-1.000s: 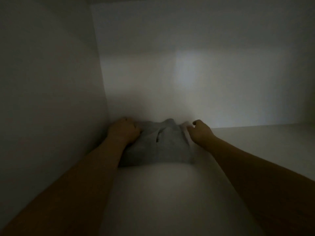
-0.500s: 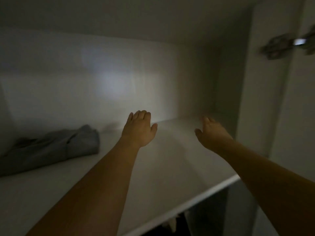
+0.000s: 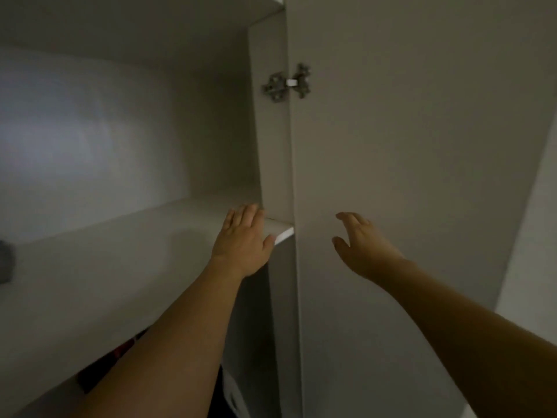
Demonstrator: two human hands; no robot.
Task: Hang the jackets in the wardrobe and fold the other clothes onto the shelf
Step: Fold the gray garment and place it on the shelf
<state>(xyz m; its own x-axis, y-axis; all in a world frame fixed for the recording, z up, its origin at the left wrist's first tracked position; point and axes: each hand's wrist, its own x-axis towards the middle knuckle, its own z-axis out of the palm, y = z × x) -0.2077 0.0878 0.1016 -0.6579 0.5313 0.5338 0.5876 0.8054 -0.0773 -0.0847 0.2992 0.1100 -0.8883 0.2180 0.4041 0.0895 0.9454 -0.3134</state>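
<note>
Both hands are empty, fingers spread loosely: the left hand (image 3: 244, 239) is hovering over the right end of the shelf (image 3: 120, 267), the right hand (image 3: 361, 245) beside the open wardrobe door (image 3: 422, 176). One folded grey garment (image 3: 6, 260) is lying well apart at the shelf's far left. That placement looks done; fetching another piece probably comes next.

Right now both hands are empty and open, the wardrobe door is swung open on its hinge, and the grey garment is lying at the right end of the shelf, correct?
Not quite. The head view shows the grey garment at the far left end of the shelf, not the right. The rest holds: left hand and right hand are empty and open, and the door stands open on its hinge.
</note>
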